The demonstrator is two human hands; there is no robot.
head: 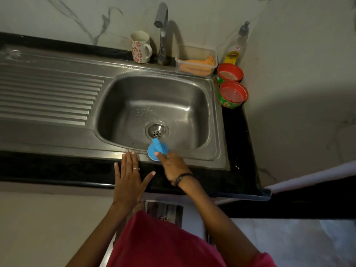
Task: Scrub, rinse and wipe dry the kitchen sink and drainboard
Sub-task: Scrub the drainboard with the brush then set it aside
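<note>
The stainless steel sink (pixel 158 89) has a round drain (pixel 157 130) in its basin, and the ribbed drainboard (pixel 46 97) lies to its left. My right hand (pixel 173 165) grips a round blue scrubber (pixel 156 149) at the sink's front rim, just below the drain. My left hand (pixel 131 176) lies flat with fingers spread on the black counter edge (pixel 57 168), fingertips reaching the steel rim.
A tall tap (pixel 162 31) stands behind the basin with a flowered mug (pixel 140 47) to its left. A clear tub holding an orange cloth (pixel 196 61), a soap dispenser bottle (pixel 238 47) and two red-lidded tubs (pixel 232 84) sit at the right.
</note>
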